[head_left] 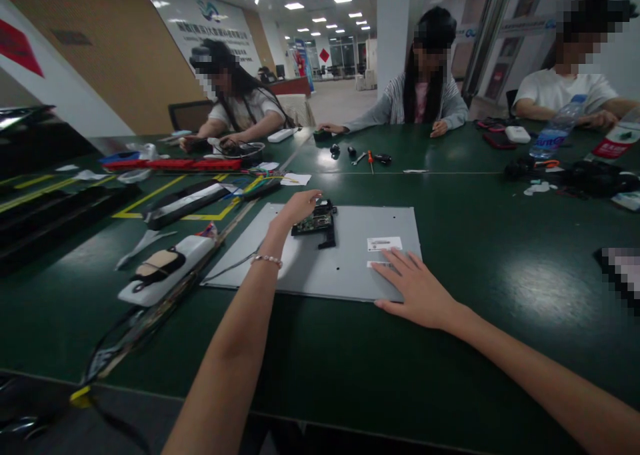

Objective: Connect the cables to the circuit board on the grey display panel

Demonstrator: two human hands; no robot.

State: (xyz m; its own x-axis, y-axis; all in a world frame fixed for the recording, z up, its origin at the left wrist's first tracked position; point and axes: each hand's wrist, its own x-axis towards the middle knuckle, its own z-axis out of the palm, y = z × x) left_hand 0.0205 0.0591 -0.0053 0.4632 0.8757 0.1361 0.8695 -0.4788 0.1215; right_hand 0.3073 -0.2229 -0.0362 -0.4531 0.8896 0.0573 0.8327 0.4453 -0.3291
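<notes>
Grey panel (pixel 305 275) lies under the fingers of your right hand (pixel 417 295), which are spread well apart, palm down across its near right corner. Their tips come up to two white labels, the upper one (pixel 384 243) in plain view and the lower one (pixel 376 264) partly covered. Your left hand (pixel 299 208) is bent over the circuit board (pixel 316 224), its fingers curled at the far left side of it; whether they are clamped on the board or just beside it, I cannot tell. That board sits on the panel, left of its middle, with a black bracket (pixel 327 239) sticking out toward you. Round your left wrist is a beaded bracelet (pixel 267 260), and a thin cable (pixel 234 266) crosses the panel's left side near it. Under everything is the dark green table (pixel 475 242). To your left lies a white elongated case (pixel 200 250) with a beige and black piece (pixel 159 266) on it. Beyond the panel, well apart from your hands, you have an orange-handled screwdriver (pixel 371 160) beside a small wrench (pixel 359 158). Three co-workers sit across from you, with plastic bottles (pixel 554 134) standing at the far right
</notes>
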